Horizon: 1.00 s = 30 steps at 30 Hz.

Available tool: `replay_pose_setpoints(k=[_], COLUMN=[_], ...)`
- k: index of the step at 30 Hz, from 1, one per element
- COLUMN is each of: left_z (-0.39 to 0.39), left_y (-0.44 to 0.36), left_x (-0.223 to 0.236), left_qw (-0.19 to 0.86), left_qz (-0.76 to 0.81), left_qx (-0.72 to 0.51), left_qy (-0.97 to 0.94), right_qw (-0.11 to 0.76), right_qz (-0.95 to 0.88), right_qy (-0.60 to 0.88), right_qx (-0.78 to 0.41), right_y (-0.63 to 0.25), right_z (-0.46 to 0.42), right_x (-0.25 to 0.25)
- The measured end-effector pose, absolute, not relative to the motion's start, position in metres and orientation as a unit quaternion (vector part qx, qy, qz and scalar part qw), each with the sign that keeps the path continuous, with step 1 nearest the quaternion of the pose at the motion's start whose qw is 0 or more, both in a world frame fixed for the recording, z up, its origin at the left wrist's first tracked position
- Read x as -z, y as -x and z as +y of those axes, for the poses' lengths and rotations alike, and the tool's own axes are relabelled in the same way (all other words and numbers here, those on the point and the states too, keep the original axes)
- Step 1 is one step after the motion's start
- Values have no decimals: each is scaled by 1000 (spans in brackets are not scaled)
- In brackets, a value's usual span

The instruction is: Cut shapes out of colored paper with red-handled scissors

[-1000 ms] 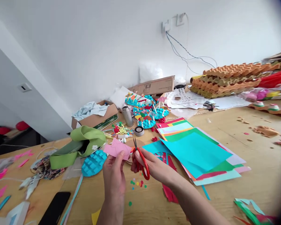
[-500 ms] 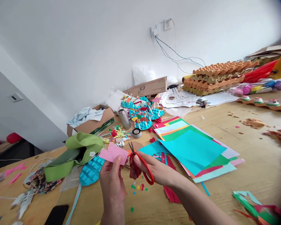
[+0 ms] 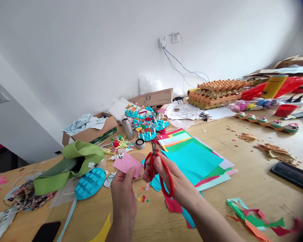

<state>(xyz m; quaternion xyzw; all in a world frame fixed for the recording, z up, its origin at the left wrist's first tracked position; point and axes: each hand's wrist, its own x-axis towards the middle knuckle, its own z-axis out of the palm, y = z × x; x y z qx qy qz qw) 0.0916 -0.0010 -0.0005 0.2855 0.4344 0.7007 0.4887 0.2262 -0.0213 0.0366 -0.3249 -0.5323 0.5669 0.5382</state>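
My left hand [image 3: 125,188] pinches a small piece of pink paper [image 3: 125,164] between thumb and fingers; thin drawn lines show on it. Red-handled scissors [image 3: 169,183] are in my right hand [image 3: 164,168], fingers through the loops and dark blades pointing up and away. The blades stand apart from the paper, to its right. Beyond my right hand lies a stack of coloured paper sheets [image 3: 192,161], a bright blue one on top. Tiny coloured paper dots [image 3: 142,199] lie on the table below the hands.
Left of my hands are a blue woven paper oval [image 3: 90,184], a green felt bag [image 3: 73,161] and a black phone [image 3: 46,232]. Farther back stand a metal flask [image 3: 127,129], blue paper crafts [image 3: 147,135] and stacked egg trays [image 3: 217,94]. Paper scraps [image 3: 257,215] lie at the right.
The view has turned right, showing more of the table's right side. My right hand has moved the scissors rightward, farther from the pink paper, which stays in my left hand.
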Motion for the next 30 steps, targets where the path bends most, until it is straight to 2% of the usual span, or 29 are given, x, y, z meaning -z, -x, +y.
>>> replay_pose_setpoints(k=[8,13,18,26,30], left_z=[-3,-4,-5,-2,-2], left_y=[-95,-95,-91,-87,-83], left_x=[1,4,1,-2,-7], left_qw=[500,522,535,540,534], left_qz=[437,440,434,437,418], left_qx=[-695,-661,-651,-631,-663], left_qy=[-276,-313,-320,-345,-317], right_qw=[653,681,669,650,596], right_qz=[-315,-311,-347,-382,-442], right_qy=[405,378,361,353,349], right_qx=[-557,-544,-550,-554,-573], right_y=[-198,-198,-199,-196,-194], right_z=[-22,-23,-8,5,1], right_x=[22,15,-6,-9,-15])
